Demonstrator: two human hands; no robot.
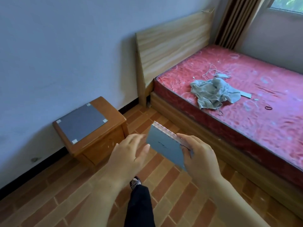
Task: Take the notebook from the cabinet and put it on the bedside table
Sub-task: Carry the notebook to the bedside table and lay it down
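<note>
A grey-blue spiral-bound notebook (165,145) is held in mid-air above the floor, its wire binding along the upper right edge. My right hand (199,155) grips it at its right side. My left hand (129,152) hovers just left of the notebook with fingers spread; its thumb tip is near the cover, and contact is unclear. The wooden bedside table (108,141) stands against the wall to the left, ahead of my hands, with a grey glass panel on its top.
A bed with a red mattress (246,99) and wooden headboard (173,41) fills the right side; a crumpled grey cloth (213,92) and a white cable lie on it. The floor is brick-patterned tile (173,190). My leg and foot (139,202) show below my hands.
</note>
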